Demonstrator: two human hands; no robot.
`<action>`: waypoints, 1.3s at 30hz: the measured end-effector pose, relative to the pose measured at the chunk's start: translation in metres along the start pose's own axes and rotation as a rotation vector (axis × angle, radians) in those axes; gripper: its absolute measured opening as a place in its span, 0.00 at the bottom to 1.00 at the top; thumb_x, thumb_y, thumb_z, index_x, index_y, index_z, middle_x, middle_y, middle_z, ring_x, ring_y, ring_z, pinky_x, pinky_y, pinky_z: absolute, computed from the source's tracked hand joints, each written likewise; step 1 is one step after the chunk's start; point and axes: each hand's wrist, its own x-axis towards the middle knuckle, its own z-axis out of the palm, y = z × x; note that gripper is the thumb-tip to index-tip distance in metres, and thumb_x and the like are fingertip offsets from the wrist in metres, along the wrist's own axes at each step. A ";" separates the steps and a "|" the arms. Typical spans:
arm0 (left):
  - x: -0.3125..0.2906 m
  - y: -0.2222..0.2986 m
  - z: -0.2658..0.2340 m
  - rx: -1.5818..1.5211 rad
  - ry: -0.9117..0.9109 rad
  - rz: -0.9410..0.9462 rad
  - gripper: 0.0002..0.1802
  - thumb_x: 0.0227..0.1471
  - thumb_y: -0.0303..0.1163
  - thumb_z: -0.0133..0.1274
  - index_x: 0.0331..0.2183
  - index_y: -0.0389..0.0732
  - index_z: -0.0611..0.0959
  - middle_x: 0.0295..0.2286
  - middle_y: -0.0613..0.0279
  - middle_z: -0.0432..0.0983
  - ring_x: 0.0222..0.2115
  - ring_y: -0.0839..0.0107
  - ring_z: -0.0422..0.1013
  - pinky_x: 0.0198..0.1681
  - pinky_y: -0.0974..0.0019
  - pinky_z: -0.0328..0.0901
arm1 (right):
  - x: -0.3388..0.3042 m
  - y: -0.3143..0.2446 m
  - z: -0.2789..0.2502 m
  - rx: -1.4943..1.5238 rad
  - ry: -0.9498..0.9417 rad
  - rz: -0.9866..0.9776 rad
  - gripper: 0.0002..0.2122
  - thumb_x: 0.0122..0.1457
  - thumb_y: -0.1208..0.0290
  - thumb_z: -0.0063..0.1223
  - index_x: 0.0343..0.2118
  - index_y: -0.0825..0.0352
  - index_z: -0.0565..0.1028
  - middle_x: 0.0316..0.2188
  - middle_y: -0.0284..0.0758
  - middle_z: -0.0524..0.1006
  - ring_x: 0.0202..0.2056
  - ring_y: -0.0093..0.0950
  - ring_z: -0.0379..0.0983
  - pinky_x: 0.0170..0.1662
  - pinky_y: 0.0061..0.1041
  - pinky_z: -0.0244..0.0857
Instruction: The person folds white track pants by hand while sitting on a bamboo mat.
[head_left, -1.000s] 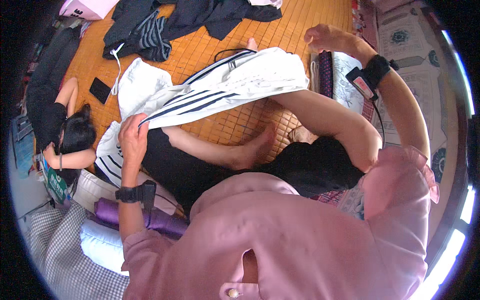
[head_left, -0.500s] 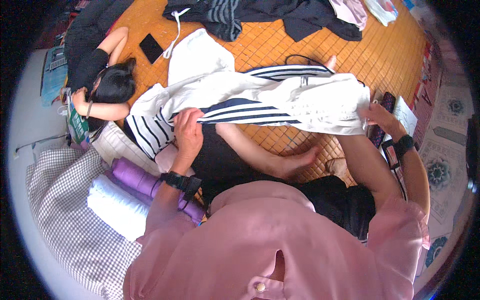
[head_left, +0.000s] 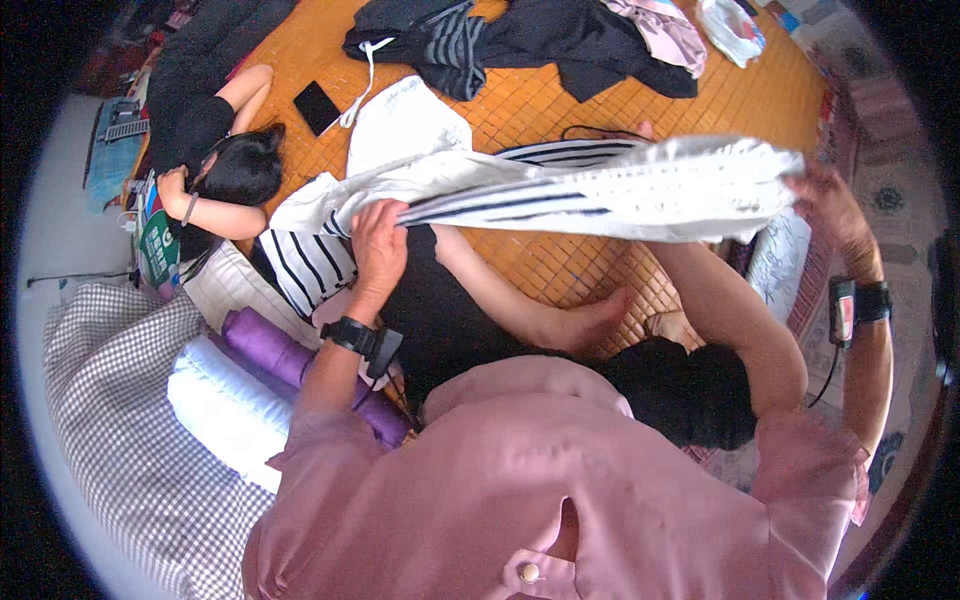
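A white garment (head_left: 660,195) with navy stripes along its side stretches across in front of me, above my bent legs. My left hand (head_left: 378,250) is closed on its edge, near the striped part (head_left: 305,268) that hangs down at the left. At the far right end my right hand (head_left: 838,222) grips the garment's edge and holds it raised; the fingers are slightly blurred. The fabric between my hands is pulled taut. Beyond it, another white part (head_left: 410,120) with a white cord lies spread on the mat. Each of my wrists carries a black strap with a small device.
A person (head_left: 215,165) in black lies at the left, close to a black phone (head_left: 317,108). Dark clothes (head_left: 540,50), pink cloth and a plastic bag (head_left: 730,30) lie on the tiled mat (head_left: 750,110). Purple (head_left: 265,350) and pale blue rolls (head_left: 225,405) rest beside a checked cloth (head_left: 110,420).
My right hand has moved right and upward, drawing the garment's end with it. The fabric is now tauter and narrower. My left hand has barely shifted and keeps its hold.
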 end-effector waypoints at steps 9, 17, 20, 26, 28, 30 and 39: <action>0.007 -0.032 -0.020 -0.182 0.210 -0.215 0.14 0.37 0.19 0.47 0.32 0.40 0.76 0.30 0.54 0.73 0.34 0.55 0.68 0.40 0.62 0.61 | -0.051 -0.065 -0.027 0.095 0.350 -0.442 0.17 0.54 0.61 0.48 0.43 0.65 0.70 0.36 0.28 0.73 0.35 0.16 0.68 0.38 0.16 0.62; -0.024 -0.008 -0.076 -0.155 -0.181 -0.175 0.09 0.35 0.20 0.45 0.26 0.35 0.76 0.27 0.50 0.73 0.32 0.56 0.69 0.36 0.62 0.63 | -0.088 -0.016 -0.009 0.263 0.480 -0.283 0.17 0.52 0.63 0.48 0.40 0.70 0.70 0.35 0.34 0.73 0.36 0.21 0.68 0.41 0.21 0.61; -0.039 0.029 -0.084 -0.261 -0.890 0.095 0.11 0.38 0.29 0.50 0.29 0.35 0.76 0.27 0.51 0.74 0.29 0.57 0.70 0.33 0.63 0.64 | -0.123 0.053 0.031 0.169 0.374 0.071 0.14 0.49 0.67 0.49 0.36 0.71 0.71 0.32 0.36 0.73 0.35 0.22 0.69 0.36 0.21 0.63; 0.006 0.049 -0.033 -0.585 -1.096 -0.105 0.14 0.50 0.37 0.46 0.33 0.36 0.75 0.24 0.58 0.73 0.25 0.74 0.68 0.31 0.69 0.62 | -0.129 0.139 0.120 0.295 0.046 0.332 0.18 0.50 0.62 0.50 0.40 0.71 0.70 0.32 0.33 0.73 0.33 0.21 0.66 0.37 0.21 0.60; 0.041 0.053 -0.007 -0.531 -0.975 -0.208 0.14 0.50 0.37 0.44 0.31 0.35 0.75 0.23 0.56 0.73 0.25 0.73 0.68 0.30 0.68 0.62 | -0.121 0.135 0.130 0.260 -0.055 0.282 0.19 0.51 0.62 0.50 0.41 0.71 0.69 0.32 0.32 0.73 0.33 0.21 0.66 0.37 0.21 0.60; 0.069 0.048 0.017 -0.465 -0.885 -0.150 0.13 0.51 0.36 0.43 0.31 0.35 0.74 0.24 0.61 0.72 0.27 0.72 0.68 0.32 0.70 0.62 | -0.108 0.125 0.124 0.390 0.081 0.246 0.19 0.51 0.62 0.49 0.42 0.70 0.69 0.33 0.32 0.73 0.33 0.20 0.66 0.37 0.21 0.60; 0.122 -0.010 0.110 0.125 -0.614 -0.273 0.21 0.47 0.46 0.45 0.34 0.36 0.73 0.38 0.48 0.70 0.37 0.52 0.68 0.39 0.55 0.62 | -0.018 0.103 0.099 0.441 0.203 0.117 0.23 0.53 0.54 0.46 0.44 0.70 0.67 0.39 0.36 0.70 0.41 0.26 0.67 0.40 0.23 0.61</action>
